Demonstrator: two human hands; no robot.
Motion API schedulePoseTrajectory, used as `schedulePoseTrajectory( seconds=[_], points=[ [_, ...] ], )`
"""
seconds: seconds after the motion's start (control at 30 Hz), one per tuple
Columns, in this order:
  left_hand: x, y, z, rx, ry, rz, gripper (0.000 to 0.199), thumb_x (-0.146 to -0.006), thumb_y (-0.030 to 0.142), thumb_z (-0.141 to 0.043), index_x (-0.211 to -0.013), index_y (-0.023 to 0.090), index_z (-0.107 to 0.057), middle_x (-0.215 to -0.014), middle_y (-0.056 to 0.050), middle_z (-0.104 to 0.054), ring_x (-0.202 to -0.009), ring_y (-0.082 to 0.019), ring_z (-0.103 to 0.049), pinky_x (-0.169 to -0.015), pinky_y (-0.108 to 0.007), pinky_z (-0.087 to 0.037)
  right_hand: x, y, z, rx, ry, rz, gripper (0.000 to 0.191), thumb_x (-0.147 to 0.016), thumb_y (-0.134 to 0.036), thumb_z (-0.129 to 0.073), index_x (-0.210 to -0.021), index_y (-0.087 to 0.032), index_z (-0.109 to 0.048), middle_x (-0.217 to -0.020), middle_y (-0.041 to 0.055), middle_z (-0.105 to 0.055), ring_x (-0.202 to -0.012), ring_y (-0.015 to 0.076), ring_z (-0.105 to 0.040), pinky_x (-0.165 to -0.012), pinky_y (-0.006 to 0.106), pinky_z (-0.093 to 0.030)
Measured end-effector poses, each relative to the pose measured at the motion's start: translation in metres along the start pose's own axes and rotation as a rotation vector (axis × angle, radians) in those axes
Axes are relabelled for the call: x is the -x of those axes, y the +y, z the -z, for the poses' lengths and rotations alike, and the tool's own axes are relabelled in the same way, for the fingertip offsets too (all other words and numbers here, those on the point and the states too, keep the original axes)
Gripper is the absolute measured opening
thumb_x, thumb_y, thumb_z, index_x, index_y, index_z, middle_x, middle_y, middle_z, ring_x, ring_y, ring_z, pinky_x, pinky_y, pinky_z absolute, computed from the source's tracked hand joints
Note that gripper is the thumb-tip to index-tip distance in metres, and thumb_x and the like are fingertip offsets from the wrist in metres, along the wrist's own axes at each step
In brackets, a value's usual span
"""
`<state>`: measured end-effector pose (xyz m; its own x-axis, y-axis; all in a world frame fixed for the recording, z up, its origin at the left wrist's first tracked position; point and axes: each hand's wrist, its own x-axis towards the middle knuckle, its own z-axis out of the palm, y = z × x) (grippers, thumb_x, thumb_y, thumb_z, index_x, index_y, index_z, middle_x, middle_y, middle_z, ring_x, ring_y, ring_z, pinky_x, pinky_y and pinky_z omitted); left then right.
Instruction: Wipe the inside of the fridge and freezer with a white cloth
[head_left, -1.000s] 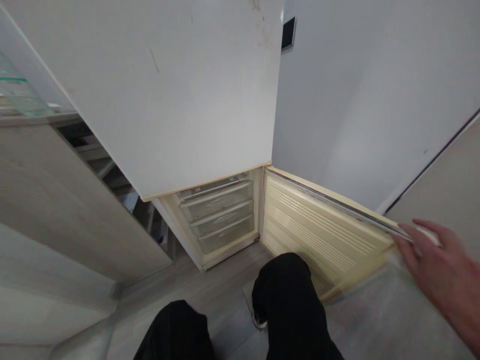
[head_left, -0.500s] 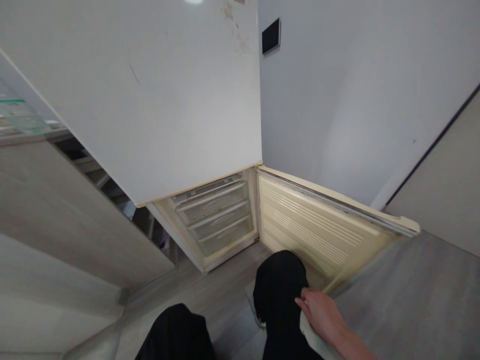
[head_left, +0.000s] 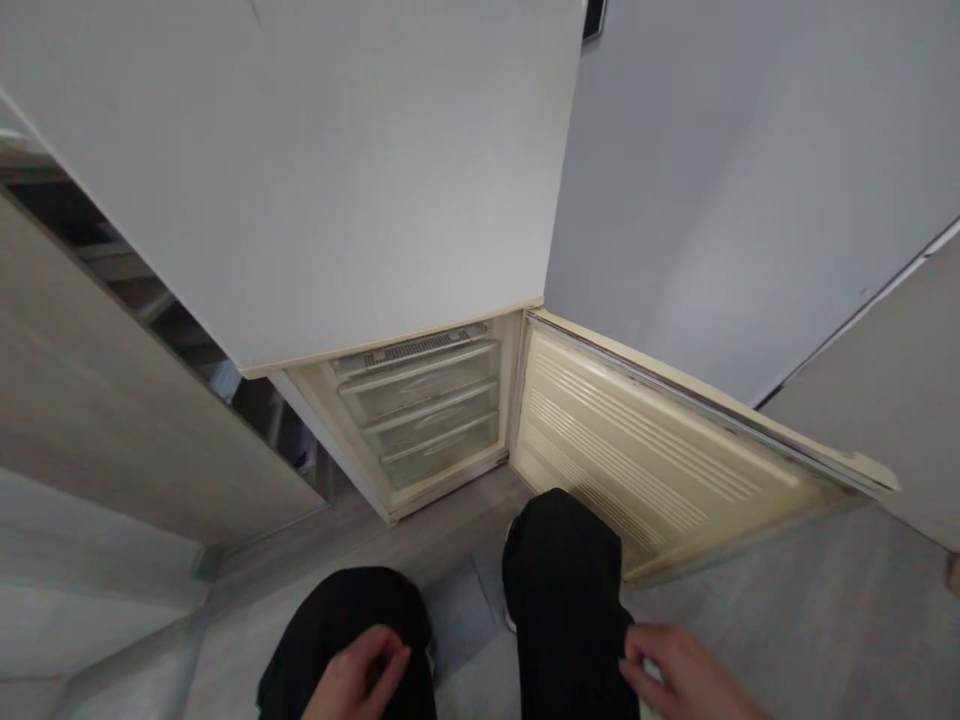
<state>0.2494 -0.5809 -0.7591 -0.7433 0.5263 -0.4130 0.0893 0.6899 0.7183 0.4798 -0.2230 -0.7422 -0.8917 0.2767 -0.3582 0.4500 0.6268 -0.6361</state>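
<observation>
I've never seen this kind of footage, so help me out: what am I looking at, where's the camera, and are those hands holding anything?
There's no machine at work, just a person's bare hands. The camera is worn on their head, looking forward and down, so the black-trousered legs below are theirs. Ahead, what looks like a fridge-freezer stands on the floor, its lower door open to the right, showing clear drawers. The left hand is over the left leg, the right hand beside the right. Neither clearly holds anything.
</observation>
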Motion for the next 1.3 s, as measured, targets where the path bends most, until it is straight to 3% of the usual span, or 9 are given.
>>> schedulePoseTrajectory(
  seconds=[0.13, 0.23, 0.43, 0.6, 0.7, 0.8, 1.0, 1.17, 1.3],
  points=[
    [-0.064, 0.03, 0.022, 0.448, 0.169, -0.044, 0.048, -0.073, 0.057, -0.075, -0.101, 0.019, -0.073, -0.093, -0.009, -0.074, -0.085, -0.026, -0.069, -0.082, -0.036, -0.053, -0.061, -0.047, 0.05, -0.389, 0.477, -0.084, 0.039, -0.083, -0.058, -0.061, -0.084, -0.02, -0.069, -0.084, 0.0056, -0.069, -0.083, 0.0228, -0.063, -0.078, 0.03, -0.047],
    [-0.131, 0.061, 0.035, 0.849, 0.313, -0.045, 0.045, -0.07, 0.04, -0.082, -0.108, 0.017, -0.072, -0.119, -0.012, -0.071, -0.098, -0.024, -0.071, -0.094, -0.035, -0.053, -0.117, -0.078, 0.061, -0.674, 0.696, -0.138, 0.043, -0.076, -0.06, -0.071, -0.088, -0.018, -0.068, -0.084, 0.0042, -0.067, -0.081, 0.0208, -0.059, -0.074, 0.029, -0.045],
    [-0.259, 0.094, 0.055, 1.611, 0.344, 0.0, 0.013, -0.078, 0.013, -0.061, -0.089, 0.011, -0.068, -0.109, -0.014, -0.071, -0.103, -0.026, -0.071, -0.097, -0.039, -0.056, -0.246, -0.135, 0.022, -0.988, 0.52, -0.007, 0.043, -0.075, -0.057, -0.076, -0.075, -0.016, -0.066, -0.071, -0.0006, -0.057, -0.069, 0.014, -0.049, -0.063, 0.025, -0.039],
    [-0.296, 0.093, 0.079, 1.75, 0.474, 0.056, 0.01, -0.082, 0.009, -0.053, -0.078, 0.013, -0.062, -0.098, -0.016, -0.069, -0.111, -0.027, -0.067, -0.096, -0.039, -0.059, -0.337, -0.153, -0.016, -1.148, 0.492, -0.029, 0.039, -0.074, -0.052, -0.077, -0.07, -0.017, -0.062, -0.066, -0.0028, -0.055, -0.066, 0.0125, -0.047, -0.062, 0.024, -0.037],
    [-0.305, 0.091, 0.088, 1.75, 0.54, 0.181, 0.011, -0.081, 0.005, -0.053, -0.076, 0.014, -0.058, -0.089, -0.013, -0.066, -0.107, -0.026, -0.068, -0.093, -0.036, -0.061, -0.357, -0.156, -0.025, -1.323, 0.405, -0.108, 0.039, -0.071, -0.051, -0.079, -0.07, -0.017, -0.059, -0.063, -0.0046, -0.052, -0.06, 0.0112, -0.045, -0.058, 0.024, -0.035],
    [-0.315, 0.087, 0.094, 1.757, 0.519, 0.349, 0.011, -0.082, 0.004, -0.052, -0.085, 0.012, -0.059, -0.091, -0.013, -0.065, -0.103, -0.024, -0.068, -0.085, -0.034, -0.063, -0.363, -0.154, -0.019, -1.433, 0.35, -0.105, 0.039, -0.068, -0.049, -0.082, -0.071, -0.017, -0.059, -0.062, -0.0053, -0.052, -0.058, 0.0105, -0.044, -0.056, 0.024, -0.035],
    [-0.327, 0.08, 0.094, 1.835, 0.446, 0.428, 0.023, -0.084, 0.004, -0.05, -0.105, 0.005, -0.059, -0.101, -0.019, -0.065, -0.1, -0.023, -0.069, -0.073, -0.025, -0.063, -0.373, -0.134, 0.004, -1.463, 0.654, -0.189, 0.032, -0.063, -0.042, -0.081, -0.07, -0.019, -0.061, -0.06, -0.0053, -0.055, -0.057, 0.0125, -0.048, -0.058, 0.026, -0.039],
    [-0.334, 0.087, 0.081, 1.89, 0.336, 0.308, 0.018, -0.086, 0.008, -0.051, -0.102, 0.009, -0.059, -0.103, -0.017, -0.067, -0.108, -0.026, -0.068, -0.075, -0.029, -0.064, -0.371, -0.126, 0.012, -1.493, 0.719, -0.204, 0.031, -0.064, -0.041, -0.079, -0.07, -0.019, -0.059, -0.061, -0.0046, -0.056, -0.059, 0.0132, -0.05, -0.058, 0.027, -0.042],
    [-0.339, 0.093, 0.071, 1.799, 0.341, 0.343, 0.013, -0.086, 0.004, -0.05, -0.087, 0.014, -0.058, -0.081, -0.006, -0.064, -0.082, -0.018, -0.07, -0.06, -0.023, -0.057, -0.366, -0.122, 0.026, -1.469, 0.869, -0.135, 0.026, -0.067, -0.038, -0.073, -0.07, -0.02, -0.055, -0.059, -0.0051, -0.054, -0.058, 0.012, -0.047, -0.058, 0.026, -0.041]
  ],
)
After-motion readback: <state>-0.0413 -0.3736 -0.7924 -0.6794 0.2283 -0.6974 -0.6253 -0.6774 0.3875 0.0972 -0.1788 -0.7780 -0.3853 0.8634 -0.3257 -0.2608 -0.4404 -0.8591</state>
